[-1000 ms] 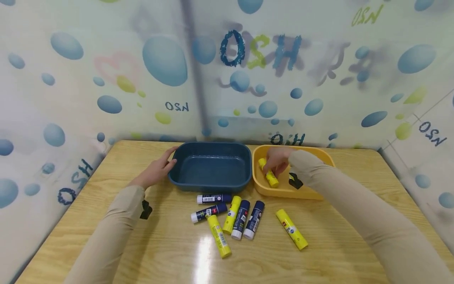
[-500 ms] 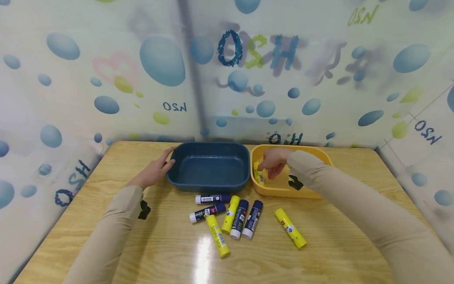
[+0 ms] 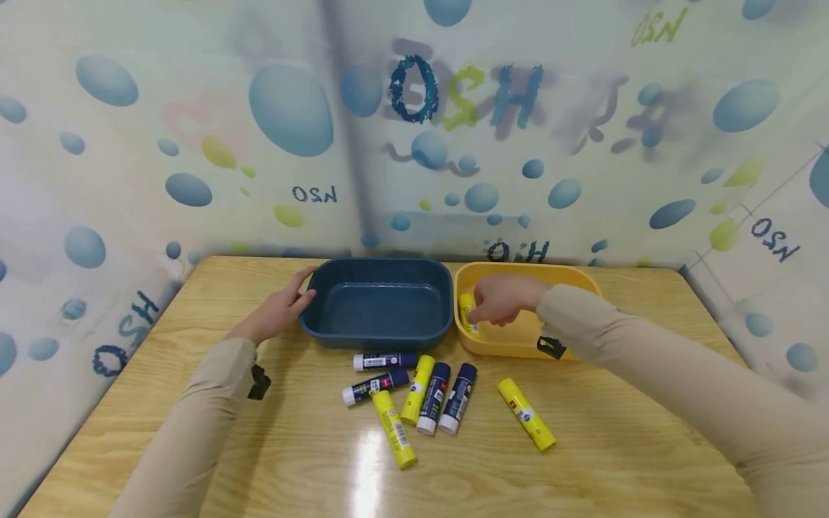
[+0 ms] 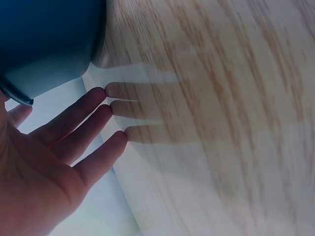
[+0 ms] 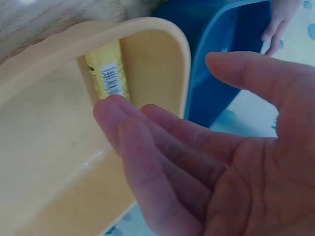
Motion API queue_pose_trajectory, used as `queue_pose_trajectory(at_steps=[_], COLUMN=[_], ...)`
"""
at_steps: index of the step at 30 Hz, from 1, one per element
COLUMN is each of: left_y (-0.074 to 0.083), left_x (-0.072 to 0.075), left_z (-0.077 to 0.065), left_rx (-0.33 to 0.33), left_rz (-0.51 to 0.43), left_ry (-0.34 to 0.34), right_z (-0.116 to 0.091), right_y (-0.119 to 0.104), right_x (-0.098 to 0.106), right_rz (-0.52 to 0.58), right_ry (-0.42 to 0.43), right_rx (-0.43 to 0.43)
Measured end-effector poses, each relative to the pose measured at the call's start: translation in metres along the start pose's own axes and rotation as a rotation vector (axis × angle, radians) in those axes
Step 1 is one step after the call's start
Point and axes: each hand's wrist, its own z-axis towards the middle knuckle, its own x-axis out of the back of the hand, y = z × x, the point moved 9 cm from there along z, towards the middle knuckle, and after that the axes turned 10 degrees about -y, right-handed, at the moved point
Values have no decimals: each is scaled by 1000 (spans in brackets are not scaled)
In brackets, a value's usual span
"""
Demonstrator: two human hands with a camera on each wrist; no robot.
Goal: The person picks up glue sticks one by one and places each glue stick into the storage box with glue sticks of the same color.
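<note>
My left hand (image 3: 274,311) rests at the left end of a dark blue basin (image 3: 376,343). Its fingers reach along the outside, fingertips down at the tabletop in the left wrist view. Inside the orange basin (image 3: 550,273), a yellow glue stick (image 3: 466,306) lies along the left wall. My right hand (image 3: 508,298) is over it with fingertips right at the glue stick. In the right wrist view the thumb stands apart from the fingers, and the fingertips overlap one end of the yellow glue stick (image 5: 107,71).
In front of the basins lie several glue sticks, some dark blue with white caps (image 3: 458,399), others yellow (image 3: 393,430). One yellow glue stick (image 3: 526,415) lies apart to the right. The wooden table (image 3: 291,446) meets a patterned wall covering (image 3: 227,108) behind.
My right hand has let go of the yellow glue stick, which now lies against the orange basin's left wall. The fingers have come down to it again. My left hand has stayed put.
</note>
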Motion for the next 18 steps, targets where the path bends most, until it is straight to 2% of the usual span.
queue_pose_trajectory(at_steps=[7,13,18], left_y=[-1,-1,0], left_x=[-1,-2,-2], left_z=[1,1,1], left_rx=[0,6,1], left_rz=[3,6,7], left_ry=[0,0,3], right_z=[-22,-32,-40], right_y=[-7,-9,-10], right_x=[1,-2,-4], right_rz=[-53,-122,-123], right_ry=[27,68,94], right_rx=[43,55,66])
